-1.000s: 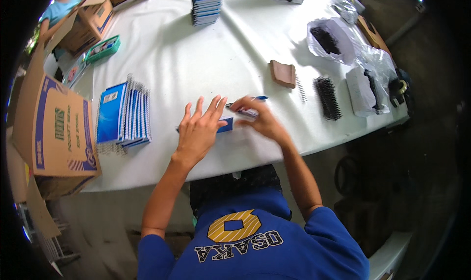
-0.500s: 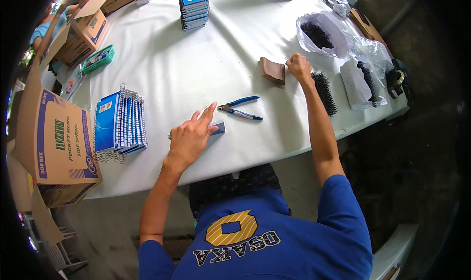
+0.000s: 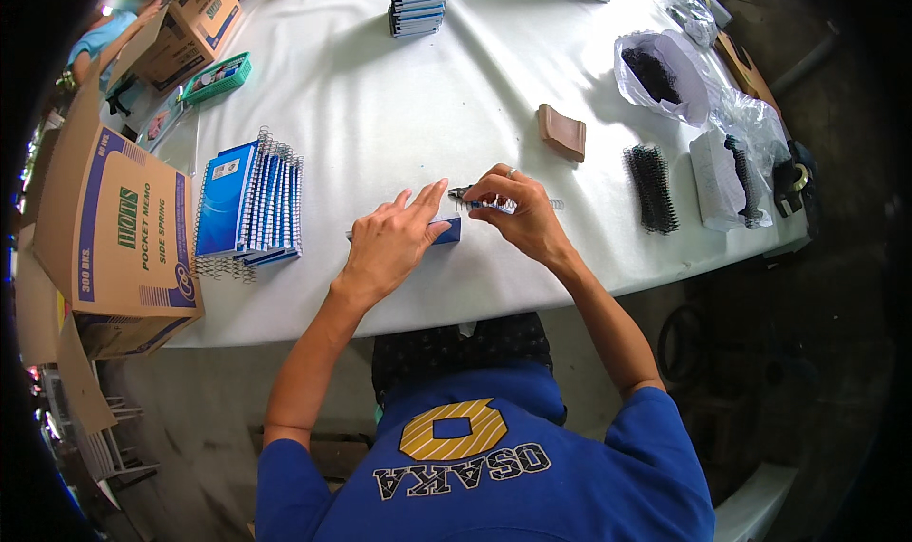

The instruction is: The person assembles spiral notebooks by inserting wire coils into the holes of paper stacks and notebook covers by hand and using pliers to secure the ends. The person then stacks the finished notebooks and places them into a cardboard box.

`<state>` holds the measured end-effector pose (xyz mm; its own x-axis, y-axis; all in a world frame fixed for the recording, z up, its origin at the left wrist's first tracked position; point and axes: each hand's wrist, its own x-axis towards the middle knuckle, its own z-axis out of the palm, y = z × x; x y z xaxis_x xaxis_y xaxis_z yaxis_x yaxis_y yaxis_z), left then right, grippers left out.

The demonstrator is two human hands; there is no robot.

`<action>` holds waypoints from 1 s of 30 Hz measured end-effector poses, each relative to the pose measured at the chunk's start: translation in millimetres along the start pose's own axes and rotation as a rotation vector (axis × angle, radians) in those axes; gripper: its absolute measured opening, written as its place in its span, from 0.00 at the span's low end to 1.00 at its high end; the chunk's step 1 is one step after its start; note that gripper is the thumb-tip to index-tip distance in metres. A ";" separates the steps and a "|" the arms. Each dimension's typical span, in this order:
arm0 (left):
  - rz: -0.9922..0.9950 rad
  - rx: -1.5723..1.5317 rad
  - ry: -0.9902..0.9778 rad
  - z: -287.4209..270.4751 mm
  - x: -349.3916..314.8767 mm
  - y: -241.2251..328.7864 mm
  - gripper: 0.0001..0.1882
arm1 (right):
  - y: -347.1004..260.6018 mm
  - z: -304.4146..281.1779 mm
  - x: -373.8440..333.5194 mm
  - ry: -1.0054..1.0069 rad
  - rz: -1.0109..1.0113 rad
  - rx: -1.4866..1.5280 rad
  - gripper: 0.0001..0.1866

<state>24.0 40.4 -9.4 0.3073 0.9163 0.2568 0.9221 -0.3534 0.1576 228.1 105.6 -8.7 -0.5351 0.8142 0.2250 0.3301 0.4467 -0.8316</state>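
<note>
My left hand point(image 3: 388, 246) lies over a small blue notebook point(image 3: 446, 231), steadying it with the thumb on its cover and the index finger stretched forward; most of the notebook is hidden. Pinched in the fingers of my right hand point(image 3: 521, 217) is a thin wire spiral coil point(image 3: 556, 204), held sideways just beyond the notebook's right end. Behind those fingers lie the pliers point(image 3: 460, 192), mostly covered. Further right are a brown curved block point(image 3: 562, 133) and a bundle of dark spiral coils point(image 3: 652, 190).
To the left stand coil-bound blue notebooks point(image 3: 228, 200) and an open carton point(image 3: 133, 228). A green basket point(image 3: 218, 78) and a notebook stack point(image 3: 418, 5) sit farther back. On the right are a bag of black coils point(image 3: 655, 75) and a white box point(image 3: 717, 181). Another person's blue sleeve point(image 3: 100, 37) shows far left.
My right hand has come from beside the brown block and coil bundle to the notebook, bringing a spiral coil. My left hand stays on the notebook. The view has shifted slightly.
</note>
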 end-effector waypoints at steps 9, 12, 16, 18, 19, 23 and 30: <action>0.030 -0.011 -0.008 -1.6 0.0 -0.3 0.29 | 10.8 4.0 2.5 0.006 -0.211 0.060 0.12; 0.014 -0.018 -0.015 -1.5 -0.7 -2.7 0.29 | 10.8 9.5 3.8 0.020 -0.181 0.120 0.12; 0.023 -0.013 -0.034 -3.3 1.1 -1.0 0.29 | 10.8 -6.7 -1.1 -0.130 -0.180 0.101 0.09; 0.037 0.033 -0.026 -0.5 1.2 -3.2 0.29 | 4.3 -11.4 -3.2 -0.231 -0.184 -0.243 0.06; 0.051 0.075 -0.014 -0.1 0.3 -5.4 0.30 | -3.8 -10.3 -3.1 -0.235 -0.185 -0.243 0.06; 0.132 0.072 0.134 -6.5 5.2 4.0 0.31 | -14.7 -9.7 -3.2 -0.204 -0.232 -0.435 0.14; -0.018 -0.131 -0.198 -12.1 6.6 7.1 0.30 | -18.1 -4.3 -4.9 -0.225 -0.257 -0.466 0.07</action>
<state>29.7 41.7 5.0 0.3430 0.9372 0.0627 0.8936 -0.3462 0.2859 228.1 95.1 7.5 -0.7787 0.5820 0.2343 0.4482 0.7774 -0.4414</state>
